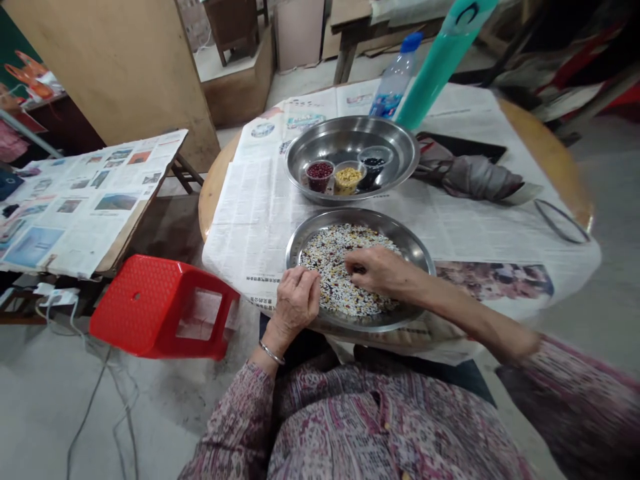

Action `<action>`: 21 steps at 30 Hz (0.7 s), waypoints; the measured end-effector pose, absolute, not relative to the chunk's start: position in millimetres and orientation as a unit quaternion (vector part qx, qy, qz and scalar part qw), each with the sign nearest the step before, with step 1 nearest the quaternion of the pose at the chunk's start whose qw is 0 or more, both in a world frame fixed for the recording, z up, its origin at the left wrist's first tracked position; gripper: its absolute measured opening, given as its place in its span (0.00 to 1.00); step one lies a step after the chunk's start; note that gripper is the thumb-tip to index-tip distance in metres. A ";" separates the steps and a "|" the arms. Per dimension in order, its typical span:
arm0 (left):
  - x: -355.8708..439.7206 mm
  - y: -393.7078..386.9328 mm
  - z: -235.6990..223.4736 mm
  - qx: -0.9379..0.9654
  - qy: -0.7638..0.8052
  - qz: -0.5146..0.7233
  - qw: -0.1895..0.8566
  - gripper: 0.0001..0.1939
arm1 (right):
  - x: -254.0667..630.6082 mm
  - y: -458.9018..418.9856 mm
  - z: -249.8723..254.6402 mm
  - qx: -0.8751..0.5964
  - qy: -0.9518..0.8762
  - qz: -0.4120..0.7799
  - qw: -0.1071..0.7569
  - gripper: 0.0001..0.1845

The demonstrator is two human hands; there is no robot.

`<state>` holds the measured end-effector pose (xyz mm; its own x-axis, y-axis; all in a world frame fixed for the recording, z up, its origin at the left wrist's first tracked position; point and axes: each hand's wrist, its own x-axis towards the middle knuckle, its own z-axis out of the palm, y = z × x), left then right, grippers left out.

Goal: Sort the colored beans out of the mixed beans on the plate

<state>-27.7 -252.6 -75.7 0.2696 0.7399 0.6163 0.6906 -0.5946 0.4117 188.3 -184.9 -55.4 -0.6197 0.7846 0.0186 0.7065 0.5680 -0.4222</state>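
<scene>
In front of me a shallow steel pan [423, 257] holds a spread of mixed white, yellow and dark grains and beans [345, 243]. My left hand [299, 293] lies at the pan's left front rim, its fingers curled together; what they hold, if anything, is hidden. Over the middle of the grains, my right hand [377, 268] has its fingers bent into a pinch, and I cannot make out what is between them. Behind stands a larger steel basin [325, 137] with three clear cups: red beans [320, 172], yellow beans [348, 177] and black beans [373, 163].
Newspaper [250, 200] covers the round table. At the back stand a plastic bottle [395, 77] and a tall green bottle [440, 67]. A folded grey umbrella [475, 177] lies at right. A red stool [145, 300] and cables [107, 373] are on the floor at left.
</scene>
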 end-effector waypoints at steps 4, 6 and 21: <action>-27.6 -252.8 -76.1 0.798 0.447 0.403 0.038 0.11 | 210.4 -211.8 -56.9 -0.396 -0.886 0.215 0.112 0.09; -27.7 -252.7 -75.8 0.798 0.446 0.403 0.041 0.11 | 216.8 -221.9 -57.1 -0.392 -0.889 0.203 0.122 0.09; -28.9 -252.5 -75.2 0.802 0.447 0.394 0.044 0.10 | 167.0 -187.7 -63.2 -0.435 -0.857 0.129 0.246 0.16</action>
